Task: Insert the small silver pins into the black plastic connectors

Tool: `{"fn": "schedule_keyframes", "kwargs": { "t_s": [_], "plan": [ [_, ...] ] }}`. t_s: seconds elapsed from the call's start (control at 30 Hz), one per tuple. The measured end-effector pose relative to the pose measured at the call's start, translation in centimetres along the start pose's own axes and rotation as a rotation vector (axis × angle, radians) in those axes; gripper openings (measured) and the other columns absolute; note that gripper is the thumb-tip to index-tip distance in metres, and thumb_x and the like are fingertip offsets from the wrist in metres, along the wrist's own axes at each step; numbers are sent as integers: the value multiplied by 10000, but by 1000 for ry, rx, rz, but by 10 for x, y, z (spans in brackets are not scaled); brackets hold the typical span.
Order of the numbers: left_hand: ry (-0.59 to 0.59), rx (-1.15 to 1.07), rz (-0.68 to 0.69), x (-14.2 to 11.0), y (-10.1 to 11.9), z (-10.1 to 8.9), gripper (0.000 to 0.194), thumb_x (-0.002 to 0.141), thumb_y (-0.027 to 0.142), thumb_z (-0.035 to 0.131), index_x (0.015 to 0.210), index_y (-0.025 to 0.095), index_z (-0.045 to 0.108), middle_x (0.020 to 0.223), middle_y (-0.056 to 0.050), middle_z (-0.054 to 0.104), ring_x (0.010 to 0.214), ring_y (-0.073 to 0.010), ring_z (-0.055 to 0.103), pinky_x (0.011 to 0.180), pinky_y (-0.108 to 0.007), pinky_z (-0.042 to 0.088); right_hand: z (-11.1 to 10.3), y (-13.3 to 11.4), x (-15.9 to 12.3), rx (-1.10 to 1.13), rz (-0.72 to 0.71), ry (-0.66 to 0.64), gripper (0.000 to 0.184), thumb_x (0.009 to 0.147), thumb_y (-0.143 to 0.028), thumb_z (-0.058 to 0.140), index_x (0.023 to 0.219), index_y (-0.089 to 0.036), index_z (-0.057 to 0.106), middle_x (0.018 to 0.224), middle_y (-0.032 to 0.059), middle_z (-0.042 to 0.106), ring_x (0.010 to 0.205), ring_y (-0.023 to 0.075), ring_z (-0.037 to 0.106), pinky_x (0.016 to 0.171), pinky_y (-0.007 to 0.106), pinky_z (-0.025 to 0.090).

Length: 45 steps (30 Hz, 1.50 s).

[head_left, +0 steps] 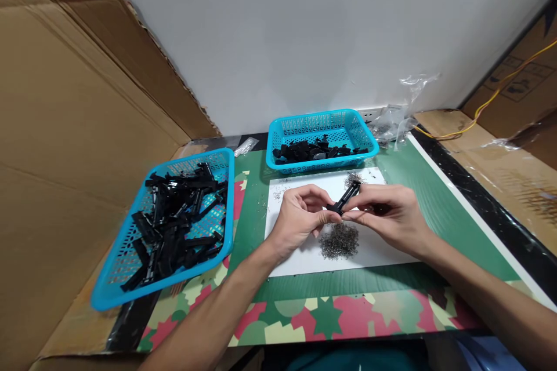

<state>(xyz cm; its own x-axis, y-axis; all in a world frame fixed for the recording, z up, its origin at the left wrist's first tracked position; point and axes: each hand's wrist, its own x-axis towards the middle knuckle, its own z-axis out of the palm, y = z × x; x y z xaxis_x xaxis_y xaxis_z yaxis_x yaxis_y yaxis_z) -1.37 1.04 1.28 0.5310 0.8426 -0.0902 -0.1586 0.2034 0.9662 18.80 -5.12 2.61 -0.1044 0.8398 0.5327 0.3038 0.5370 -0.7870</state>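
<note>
Above a white sheet, both my hands grip one long black plastic part, tilted with its far end up and to the right. My left hand pinches its lower end between thumb and fingers. On the other side, my right hand has its thumb and forefinger closed on the same part near that end. Whether a small piece sits between the fingertips I cannot make out. Just below the hands lies a pile of small metal springs or clips, and a smaller metal pile lies behind them.
A blue basket of long black parts stands at the left. Another blue basket with smaller black pieces is at the back. Clear plastic bags lie behind it on the right. Cardboard walls the left side.
</note>
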Motion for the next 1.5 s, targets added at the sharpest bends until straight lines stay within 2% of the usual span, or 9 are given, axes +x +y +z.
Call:
{"fn": "schedule_keyframes", "kwargs": {
  "t_s": [0.13, 0.27, 0.6, 0.8, 0.9, 1.03, 1.2, 1.33, 1.5],
  "plan": [
    [-62, -111, -34, 0, -6, -2, 460, 603, 360, 1026, 840, 137, 701, 601, 34, 636, 357, -34, 465, 311, -129, 347, -2, 1, -1, -31, 4, 3, 31, 905, -201, 801, 881, -184, 810, 719, 15, 735, 572, 114, 578, 517, 248, 399],
    [-84, -128, -39, 0, -9, -3, 425, 690, 385, 986, 872, 141, 689, 620, 36, 633, 362, -26, 469, 321, -117, 341, -4, 2, -2, -49, -26, 4, 38, 920, -186, 782, 903, -179, 815, 714, 16, 725, 575, 110, 566, 538, 249, 411],
    [-86, -115, -24, 0, -9, -3, 452, 679, 411, 989, 873, 146, 679, 627, 37, 627, 380, -27, 470, 344, -122, 351, -3, -2, -2, -80, -2, 24, 38, 909, -190, 785, 934, -177, 810, 721, 9, 731, 516, 85, 460, 473, 236, 350],
    [-90, -101, -25, 1, -8, -3, 429, 686, 388, 988, 864, 140, 687, 610, 38, 621, 391, -30, 465, 350, -126, 361, -2, -3, -3, -67, -21, 13, 54, 918, -156, 757, 921, -174, 807, 710, -5, 728, 515, 73, 490, 471, 216, 360],
    [-68, -88, -22, 1, -8, -3, 436, 651, 362, 1007, 866, 145, 695, 628, 35, 642, 405, -36, 469, 353, -132, 366, -1, -3, -4, -75, 31, 47, 71, 922, -173, 748, 952, -182, 811, 632, -33, 657, 496, 76, 470, 450, 215, 346],
    [2, -42, 18, 2, -7, -2, 467, 549, 289, 1048, 826, 145, 701, 791, -20, 734, 512, -60, 550, 394, -140, 391, -2, -3, -5, -113, 113, 124, 90, 938, -200, 721, 958, -179, 805, 559, -60, 530, 478, 78, 423, 436, 220, 321],
    [84, 87, 131, 2, -4, 0, 426, 521, 251, 1052, 782, 150, 730, 815, -31, 743, 650, -99, 627, 531, -170, 471, 0, -5, -3, -137, 101, 154, 62, 913, -231, 758, 893, -174, 775, 575, -50, 537, 499, 80, 438, 464, 227, 346],
    [110, 177, 189, 0, -3, 2, 401, 537, 266, 1046, 784, 160, 749, 860, -44, 757, 662, -112, 632, 571, -205, 498, 3, -2, -1, -30, 260, 146, 194, 916, -340, 770, 814, -176, 750, 637, -10, 616, 515, 92, 484, 450, 228, 360],
    [112, 229, 235, -1, 0, 5, 390, 539, 297, 1046, 756, 159, 752, 781, -30, 735, 585, -89, 554, 507, -202, 423, 6, 5, 0, 126, 392, 25, 261, 899, -428, 794, 817, -181, 773, 738, 21, 677, 624, 117, 554, 474, 207, 413]
  ]
}}
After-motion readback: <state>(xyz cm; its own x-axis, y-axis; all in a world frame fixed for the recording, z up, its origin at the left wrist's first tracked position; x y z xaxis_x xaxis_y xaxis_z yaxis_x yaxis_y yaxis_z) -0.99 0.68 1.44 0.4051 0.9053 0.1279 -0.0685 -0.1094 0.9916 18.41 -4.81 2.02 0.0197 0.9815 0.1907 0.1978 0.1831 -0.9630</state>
